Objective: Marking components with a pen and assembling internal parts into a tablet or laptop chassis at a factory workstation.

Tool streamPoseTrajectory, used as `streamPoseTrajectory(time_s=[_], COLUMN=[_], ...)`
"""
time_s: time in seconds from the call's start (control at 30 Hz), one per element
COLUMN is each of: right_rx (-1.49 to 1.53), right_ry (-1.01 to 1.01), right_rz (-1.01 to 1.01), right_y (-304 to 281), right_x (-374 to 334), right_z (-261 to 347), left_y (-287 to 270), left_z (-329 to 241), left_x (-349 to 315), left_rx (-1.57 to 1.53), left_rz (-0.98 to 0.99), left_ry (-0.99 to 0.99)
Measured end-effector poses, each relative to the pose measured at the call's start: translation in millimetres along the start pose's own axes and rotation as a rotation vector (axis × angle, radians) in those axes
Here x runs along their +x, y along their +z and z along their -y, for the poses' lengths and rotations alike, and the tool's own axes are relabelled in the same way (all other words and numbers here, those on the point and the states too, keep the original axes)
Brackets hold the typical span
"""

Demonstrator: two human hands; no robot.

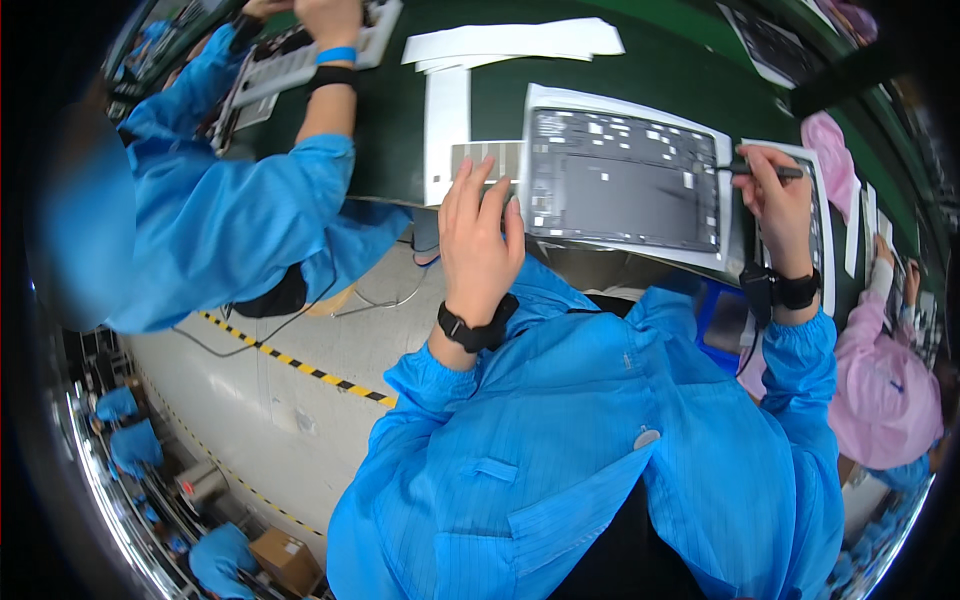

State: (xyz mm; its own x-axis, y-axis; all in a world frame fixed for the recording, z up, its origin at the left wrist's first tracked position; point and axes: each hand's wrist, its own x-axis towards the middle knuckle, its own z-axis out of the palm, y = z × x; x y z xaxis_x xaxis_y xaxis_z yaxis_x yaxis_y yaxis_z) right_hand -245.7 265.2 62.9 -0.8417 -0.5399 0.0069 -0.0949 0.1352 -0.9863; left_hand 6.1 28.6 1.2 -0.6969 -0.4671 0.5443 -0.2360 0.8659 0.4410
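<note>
— Resting flat, fingers spread and holding nothing, the left hand lies at the desk edge, touching the left side of a grey panel.
— And the right?
— The right hand is closed around a thin dark tool, its tip at the panel's right edge. The panel sits on a white sheet, straight ahead. A co-worker in blue works to the left.
</note>
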Motion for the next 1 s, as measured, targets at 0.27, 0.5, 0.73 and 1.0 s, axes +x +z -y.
streamPoseTrajectory(time_s=[0.27, 0.5, 0.73, 1.0], right_rx=[-0.028, -0.03, -0.095, -0.243], right_ry=[0.183, 0.199, 0.177, 0.086], right_rz=[-0.057, 0.067, 0.108, 0.139], right_y=[-59, -62, -62, -56], right_x=[-41, -32, -31, -27], right_z=[-57, -59, -51, -44], left_y=[77, 113, 111, 114], left_z=[-111, -139, -144, -142], left_x=[8, 6, 10, 8], left_rx=[-0.43, -0.246, -0.136, -0.107], left_rz=[0.356, 0.484, 0.51, 0.487], left_ry=[0.287, 0.421, 0.46, 0.478])
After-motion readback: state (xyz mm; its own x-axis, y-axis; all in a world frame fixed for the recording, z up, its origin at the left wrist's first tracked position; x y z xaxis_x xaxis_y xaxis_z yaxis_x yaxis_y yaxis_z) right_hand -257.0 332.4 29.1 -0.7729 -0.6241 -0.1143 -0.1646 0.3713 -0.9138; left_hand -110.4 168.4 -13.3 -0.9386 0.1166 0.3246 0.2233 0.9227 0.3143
